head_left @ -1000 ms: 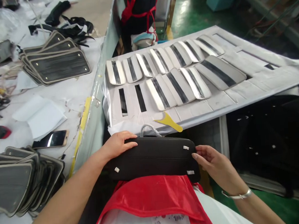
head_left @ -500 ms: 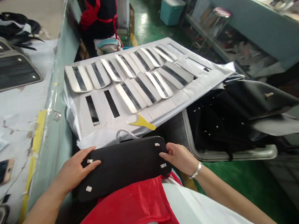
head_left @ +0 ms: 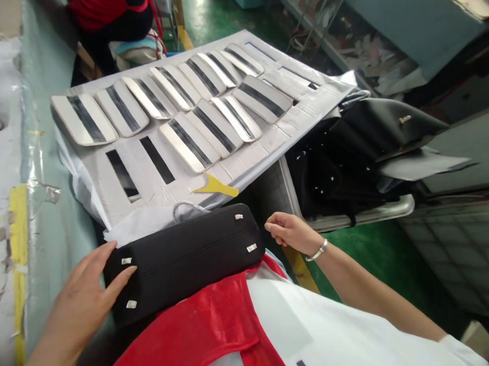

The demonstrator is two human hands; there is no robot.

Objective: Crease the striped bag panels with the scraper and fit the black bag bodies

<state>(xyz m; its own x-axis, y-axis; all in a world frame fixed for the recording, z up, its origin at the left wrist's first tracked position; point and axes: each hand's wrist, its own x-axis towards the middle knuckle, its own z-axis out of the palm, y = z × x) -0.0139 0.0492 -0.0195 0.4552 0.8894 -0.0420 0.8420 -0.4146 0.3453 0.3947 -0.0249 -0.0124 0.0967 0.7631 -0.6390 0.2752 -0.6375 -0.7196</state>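
A black bag (head_left: 186, 258) lies across my lap with its flat, seamed base facing up. Small whitish tabs sit near the corners of that base. My left hand (head_left: 91, 286) grips the bag's left end, thumb on the base and fingers along the edge. Just off the right end is my right hand (head_left: 289, 231), its fingers curled together and apart from the bag. Whether anything small is inside those fingers is hidden. Behind the bag, a yellow forked tool (head_left: 216, 186) rests at the front edge of a white-covered board (head_left: 146, 203).
Several pale curved plates (head_left: 214, 128) with dark stripes lie on the board. To the right, a crate (head_left: 362, 214) holds black bags or pieces. A bench with yellow tape (head_left: 20, 246) runs along my left. Another person (head_left: 110, 20) sits beyond the board.
My right hand has come off the bag's right end and now sits beside it, fingers curled. My left hand stays on the left end. The camera view has shifted.
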